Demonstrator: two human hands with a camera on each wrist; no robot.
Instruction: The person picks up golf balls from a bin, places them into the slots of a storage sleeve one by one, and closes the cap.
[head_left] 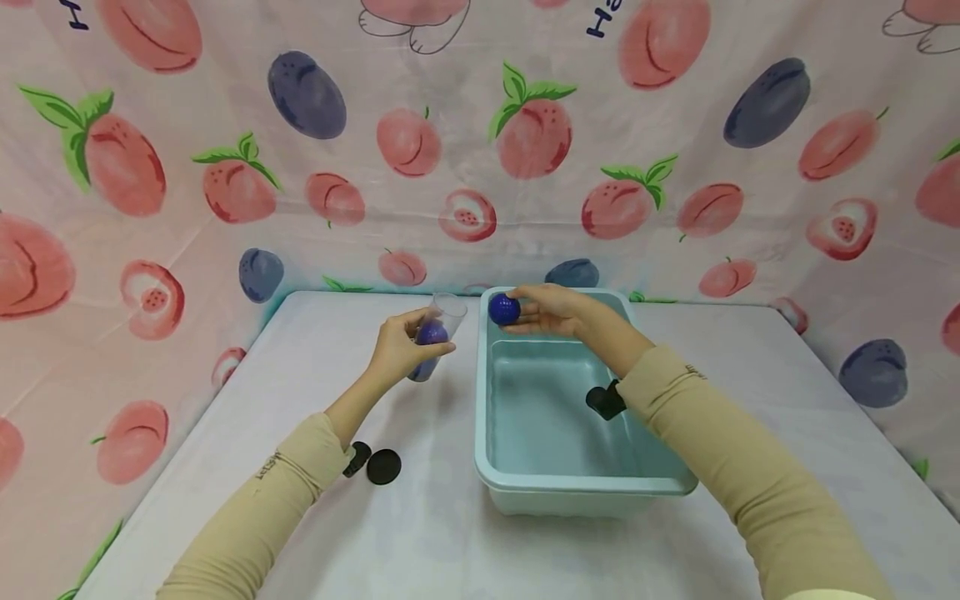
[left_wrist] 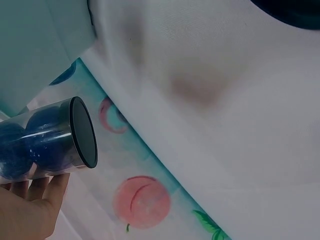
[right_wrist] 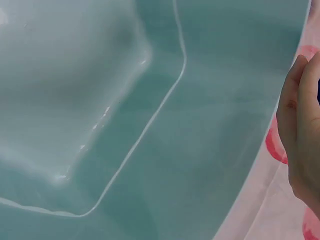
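My left hand (head_left: 396, 348) grips a clear plastic tube (head_left: 452, 307) tilted to the right, left of the tub. In the left wrist view, two dark blue balls (left_wrist: 47, 142) show inside it, above a black end cap (left_wrist: 85, 132). The tube's top is uncovered. With the fingertips of my right hand (head_left: 557, 307), I hold another blue ball (head_left: 504, 309) over the tub's far left corner, a short way right of the tube's mouth. The right wrist view catches only part of this hand (right_wrist: 305, 130), at its right edge.
A pale teal plastic tub (head_left: 585, 482) stands on the white-covered table (head_left: 435, 533), its inside partly hidden by my right arm. A round black lid (head_left: 384, 467) lies near my left sleeve. Fruit-printed cloth (head_left: 465, 167) hangs behind the table.
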